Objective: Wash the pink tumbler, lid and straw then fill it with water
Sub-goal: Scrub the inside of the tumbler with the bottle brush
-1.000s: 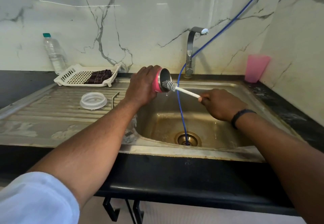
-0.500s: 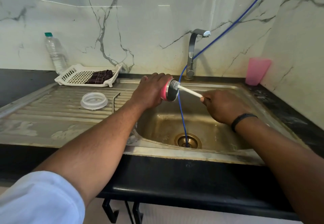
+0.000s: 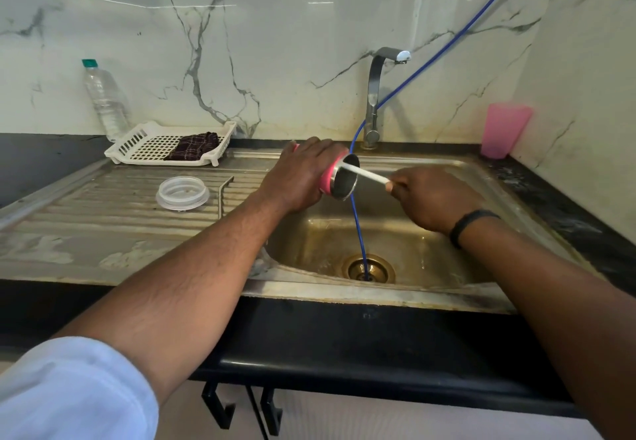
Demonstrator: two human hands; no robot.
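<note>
My left hand grips the pink tumbler on its side over the sink's left rim, its steel mouth facing right. My right hand holds the white handle of a bottle brush, whose bristle end is hidden inside the tumbler. The clear lid lies flat on the ribbed drainboard. Beside it to the right lies the bent metal straw.
The steel sink basin has a blue hose running down into its drain. The tap stands behind. A pink cup sits at the back right, a white basket with a dark cloth and a water bottle at the back left.
The brush head went from just outside the tumbler's mouth to deep inside it. My left hand shifted the tumbler slightly right and my right hand pushed toward it.
</note>
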